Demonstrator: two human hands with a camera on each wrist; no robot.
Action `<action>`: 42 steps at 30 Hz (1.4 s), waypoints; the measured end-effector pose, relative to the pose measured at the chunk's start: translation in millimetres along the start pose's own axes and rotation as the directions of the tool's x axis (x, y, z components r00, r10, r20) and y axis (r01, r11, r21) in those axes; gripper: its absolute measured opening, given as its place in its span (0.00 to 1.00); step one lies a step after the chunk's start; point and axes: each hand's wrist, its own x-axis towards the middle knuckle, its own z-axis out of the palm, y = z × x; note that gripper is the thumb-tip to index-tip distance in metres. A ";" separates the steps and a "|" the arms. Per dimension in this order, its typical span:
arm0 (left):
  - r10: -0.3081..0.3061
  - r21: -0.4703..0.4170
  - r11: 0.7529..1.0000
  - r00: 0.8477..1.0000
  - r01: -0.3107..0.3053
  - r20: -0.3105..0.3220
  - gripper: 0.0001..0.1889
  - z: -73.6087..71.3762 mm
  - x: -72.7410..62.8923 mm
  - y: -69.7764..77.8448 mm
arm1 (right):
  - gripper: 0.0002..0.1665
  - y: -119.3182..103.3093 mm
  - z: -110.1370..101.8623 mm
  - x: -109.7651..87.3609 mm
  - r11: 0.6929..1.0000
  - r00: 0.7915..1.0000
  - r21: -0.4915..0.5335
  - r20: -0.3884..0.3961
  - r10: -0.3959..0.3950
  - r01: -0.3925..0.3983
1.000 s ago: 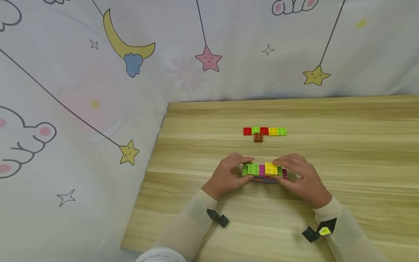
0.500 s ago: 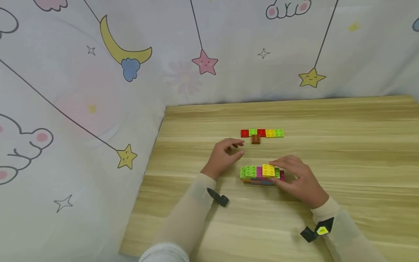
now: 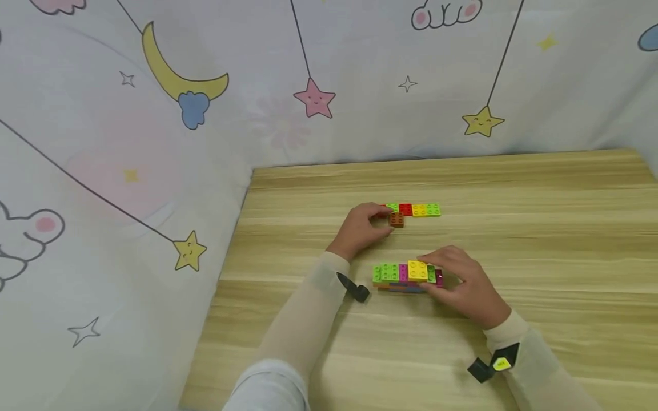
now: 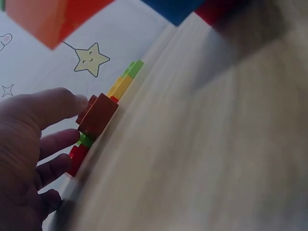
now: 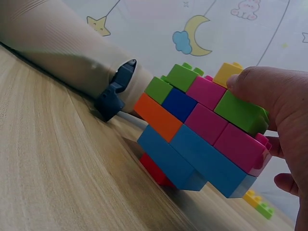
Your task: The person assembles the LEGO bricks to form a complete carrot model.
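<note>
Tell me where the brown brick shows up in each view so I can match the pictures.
Head: the brown brick is just right of centre, by the left hand's fingertips.
Left wrist: left of centre, around mid-height, by the fingertips.
Right wrist: not visible.
Shared landmark: the yellow-and-lime end of the brick row, also upper left of centre in left wrist and lower right in right wrist.

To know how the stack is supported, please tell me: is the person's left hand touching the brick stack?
Apart. The head view shows it: bare wooden tabletop lies between the left hand and the brick stack.
</note>
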 end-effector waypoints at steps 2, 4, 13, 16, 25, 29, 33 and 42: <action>-0.002 0.005 1.000 1.000 0.002 0.008 0.21 -0.7 1.8 1.6 | 0.33 -1.0 0.9 0.0 1.000 1.000 0.008 0.001 -0.002 0.002; -0.007 0.011 1.000 1.000 0.007 0.012 0.21 -1.7 3.1 3.8 | 0.33 -2.1 1.5 0.2 1.000 1.000 0.013 0.002 -0.004 0.004; -0.028 0.136 0.991 0.997 0.018 0.071 0.21 -2.8 5.3 6.9 | 0.33 -7.0 3.3 0.0 0.999 1.000 0.034 0.008 0.007 -0.007; -0.022 0.141 0.990 0.998 0.013 0.062 0.19 -2.3 4.3 6.0 | 0.32 -7.6 3.8 -0.6 0.999 1.000 0.037 0.010 0.012 -0.013; 0.036 -0.046 0.998 0.998 -0.038 -0.054 0.17 -6.7 -14.4 9.5 | 0.32 -5.6 4.8 -1.0 1.000 1.000 0.005 0.000 -0.018 0.018; 0.062 -0.174 0.982 0.995 -0.075 -0.079 0.15 -12.1 -32.3 16.2 | 0.33 -3.7 4.5 -1.0 1.000 1.000 -0.012 -0.007 -0.023 0.023; 0.111 -0.312 0.941 0.989 -0.135 -0.095 0.15 -17.0 -56.8 26.0 | 0.34 -2.2 5.0 -1.4 1.000 1.000 -0.015 -0.015 -0.019 0.019; 0.246 -0.346 0.889 0.951 -0.299 -0.189 0.17 -15.5 -102.7 47.8 | 0.32 -0.4 3.0 -0.7 1.000 1.000 -0.017 -0.013 -0.022 0.022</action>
